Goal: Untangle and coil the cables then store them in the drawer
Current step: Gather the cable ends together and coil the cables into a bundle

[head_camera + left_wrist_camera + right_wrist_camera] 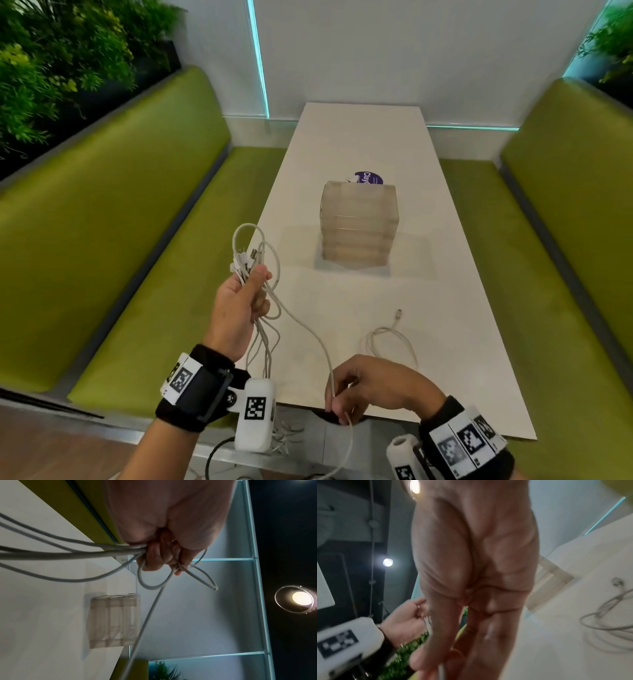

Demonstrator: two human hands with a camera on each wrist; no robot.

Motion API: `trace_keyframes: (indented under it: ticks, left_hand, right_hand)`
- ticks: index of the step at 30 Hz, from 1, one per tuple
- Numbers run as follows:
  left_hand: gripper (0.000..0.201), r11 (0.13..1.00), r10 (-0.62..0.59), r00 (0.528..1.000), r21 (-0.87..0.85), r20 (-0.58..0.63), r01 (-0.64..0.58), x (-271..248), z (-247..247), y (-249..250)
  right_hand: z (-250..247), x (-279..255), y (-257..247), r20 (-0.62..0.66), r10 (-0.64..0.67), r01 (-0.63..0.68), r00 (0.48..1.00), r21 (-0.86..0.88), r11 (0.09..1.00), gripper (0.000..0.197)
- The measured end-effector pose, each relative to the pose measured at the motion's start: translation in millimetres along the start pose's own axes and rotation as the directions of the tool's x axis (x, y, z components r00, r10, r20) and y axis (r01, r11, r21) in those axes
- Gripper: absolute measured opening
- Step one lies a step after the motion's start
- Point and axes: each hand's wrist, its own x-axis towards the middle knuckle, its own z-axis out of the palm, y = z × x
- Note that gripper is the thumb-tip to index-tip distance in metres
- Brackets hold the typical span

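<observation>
The left hand [239, 301] is raised over the near left edge of the white counter [445, 274], its fingers and thumb curled round a bundle of white cables [255, 260]; loops and plug ends stick up above the fist, and the other strands hang down past the wrist and below the counter's near edge. One cable [318, 342] runs from that bundle down and to the right into the right hand [373, 387], which pinches it between thumb and fingertips right at the near edge, the rest of the strand trailing below the hand toward the floor. In the left wrist view the curled fingers [154, 557] grip several strands that fan out, with small loops beside them. A separate loose cable [390, 339] lies on the counter just beyond the right hand, loosely looped, its plug end pointing far. Further along the middle of the counter stands a translucent drawer unit [359, 226] with stacked drawers, all pushed in; what they contain cannot be made out. A purple round label [370, 178] shows behind it. Bare counter surface lies between the drawer unit and the hands, and green benches [120, 257] flank both long sides.
</observation>
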Motion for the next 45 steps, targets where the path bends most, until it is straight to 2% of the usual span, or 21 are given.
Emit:
trace_keyframes:
  ticks: [4, 9, 11, 13, 15, 16, 18, 20, 22, 24, 26, 28, 29, 31, 33, 36, 39, 43, 45]
  left_hand:
    - [0.021, 0.982, -0.066, 0.992, 0.181, 0.107, 0.046, -8, 0, -11]
    - [0.021, 0.929, -0.176, 0.966, 0.357, 0.19, 0.099, -25, 2, -29]
    - [0.02, 0.91, -0.206, 0.954, 0.402, 0.217, 0.105, -29, 3, -35]
    - [0.018, 0.886, -0.239, 0.943, 0.45, 0.232, 0.114, -31, 4, -41]
    - [0.017, 0.854, -0.267, 0.933, 0.508, 0.242, 0.113, -32, 6, -45]
    - [0.017, 0.839, -0.28, 0.926, 0.533, 0.252, 0.108, -33, 8, -46]
    - [0.015, 0.818, -0.306, 0.906, 0.567, 0.292, 0.093, -34, 12, -48]
    - [0.014, 0.813, -0.326, 0.884, 0.576, 0.335, 0.082, -35, 14, -49]
    - [0.013, 0.817, -0.335, 0.877, 0.57, 0.345, 0.088, -35, 14, -50]
    - [0.014, 0.839, -0.312, 0.888, 0.537, 0.337, 0.091, -36, 12, -47]
    - [0.024, 0.884, -0.254, 0.922, 0.457, 0.292, 0.098, -35, 9, -44]
    - [0.044, 0.936, -0.207, 0.953, 0.33, 0.223, 0.126, -31, 4, -41]
    - [0.046, 0.955, -0.187, 0.962, 0.268, 0.201, 0.13, -28, 2, -39]
    - [0.033, 0.979, -0.147, 0.973, 0.169, 0.178, 0.117, -25, 2, -35]
    - [0.026, 0.99, -0.111, 0.981, 0.098, 0.157, 0.096, -22, 5, -30]
    - [0.025, 0.997, -0.073, 0.987, 0.048, 0.144, 0.067, -18, 8, -21]
    - [0.025, 0.998, -0.062, 0.987, 0.015, 0.146, 0.061, -16, 9, -14]
    - [0.025, 0.999, -0.042, 0.986, -0.014, 0.161, 0.044, -16, 10, -9]
    - [0.025, 0.998, -0.045, 0.985, -0.033, 0.166, 0.051, -15, 10, -6]
  right_hand:
    - [-1, 15, 30, -0.173, 0.09, -0.124, 0.981, -0.2, 0.972, 0.011]
    - [-10, 21, 54, -0.234, 0.204, -0.274, 0.951, -0.319, 0.907, 0.018]
    - [-21, 18, 53, -0.319, 0.177, -0.292, 0.931, -0.361, 0.886, 0.044]
    - [-33, 10, 39, -0.427, 0.072, -0.236, 0.901, -0.346, 0.908, 0.051]
    - [-40, 0, 18, -0.51, -0.062, -0.082, 0.858, -0.254, 0.964, 0.045]
    - [-42, -3, 9, -0.529, -0.119, 0.024, 0.841, -0.183, 0.983, 0.043]
    - [-41, -9, -11, -0.509, -0.196, 0.206, 0.838, -0.037, 0.978, 0.048]
    - [-37, -10, -23, -0.495, -0.254, 0.273, 0.831, -0.034, 0.961, 0.049]
    - [-35, -9, -27, -0.554, -0.285, 0.294, 0.782, -0.076, 0.953, 0.03]
    - [-36, -9, -25, -0.607, -0.292, 0.312, 0.739, -0.076, 0.947, 0.013]
    - [-39, -11, -18, -0.586, -0.252, 0.275, 0.77, -0.051, 0.96, 0.012]
    - [-43, -15, -10, -0.481, -0.189, 0.184, 0.856, -0.058, 0.981, 0.011]
    - [-43, -16, -6, -0.402, -0.146, 0.126, 0.904, -0.076, 0.989, 0.011]
    - [-40, -17, 2, -0.235, -0.043, 0.017, 0.971, -0.114, 0.993, 0.013]
    - [-30, -16, 10, -0.087, 0.061, -0.072, 0.994, -0.131, 0.989, 0.015]
    - [-12, -12, 24, 0.07, 0.224, -0.207, 0.972, -0.198, 0.958, 0.014]
    - [-1, -6, 44, 0.031, 0.282, -0.265, 0.959, -0.258, 0.929, 0.017]
    - [0, 2, 67, -0.122, 0.252, -0.279, 0.96, -0.352, 0.893, 0.018]
    - [0, 3, 74, -0.173, 0.242, -0.289, 0.955, -0.338, 0.896, 0.018]
